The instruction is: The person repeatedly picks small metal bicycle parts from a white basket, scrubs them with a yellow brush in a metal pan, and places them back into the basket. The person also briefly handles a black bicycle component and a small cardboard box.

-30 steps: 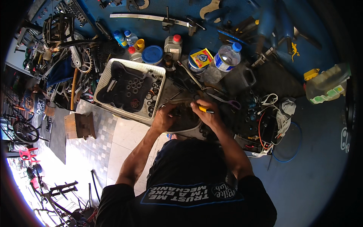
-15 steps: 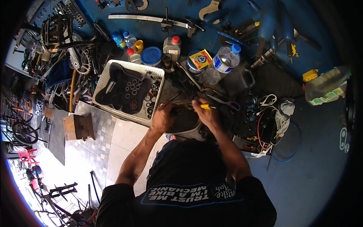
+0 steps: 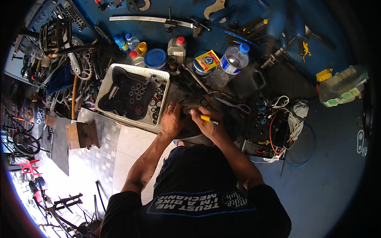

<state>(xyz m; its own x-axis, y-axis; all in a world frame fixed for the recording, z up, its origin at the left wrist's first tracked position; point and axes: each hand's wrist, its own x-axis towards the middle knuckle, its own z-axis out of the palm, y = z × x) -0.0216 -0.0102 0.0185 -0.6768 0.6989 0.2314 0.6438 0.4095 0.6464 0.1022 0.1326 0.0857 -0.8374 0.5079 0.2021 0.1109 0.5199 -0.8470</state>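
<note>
Scissors [image 3: 234, 105] and white basket [image 3: 104, 85] flank both hands [image 3: 190, 121].

we see both hands packed close on a crowded bench. left hand [image 3: 171, 121] sits just beside the white basket [image 3: 104, 81], whose wall blocks any move to the left. right hand [image 3: 206, 123] grips a yellow-handled tool [image 3: 209, 118]; scissors with purple handles [image 3: 233, 104] lie just to its right, then a tangle of cables [image 3: 283, 123], so no clean path that side. ahead of the hands we see loose metal tools, then a row of upright things: grey bottle [image 3: 177, 48], blue-lidded tub [image 3: 155, 58], clear water bottle [image 3: 233, 59]. free room is only toward the body, and over the bare blue surface [image 3: 325, 178] far right.
</note>
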